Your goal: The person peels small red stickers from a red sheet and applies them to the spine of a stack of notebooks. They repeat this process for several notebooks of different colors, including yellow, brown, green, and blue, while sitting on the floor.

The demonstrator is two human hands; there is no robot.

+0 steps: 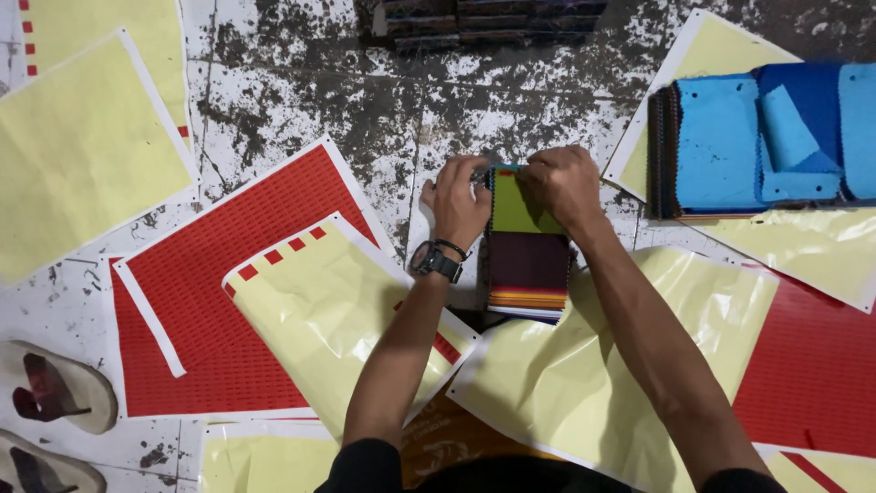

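Sandals (55, 393): two, near left corner, on the stained floor (301, 82).
Yellow sheets (78, 146): far left, flat, overlapping.
Red sheet (210, 301): left of centre, flat, partly under a curled yellow backing sheet (319, 310).
Left hand (456, 203): black wristwatch (435, 261) at the wrist; fingers curled shut, pinching the far left corner of the swatch stack.
Swatch stack (525, 265): centre, upright between the forearms; green swatch on top at the far end, dark maroon below it, orange and striped edges at the near end.
Right hand (561, 183): fingers closed on the stack's far right corner, covering part of the green swatch.
Grip versus stack: both hands at the far edge, the rest of the stack extending nearer, free.
Blue swatch pile (730, 146): far right, on a yellow sheet, one piece folded over.
Red sheet at right (812, 365): near right, partly under yellow backing.
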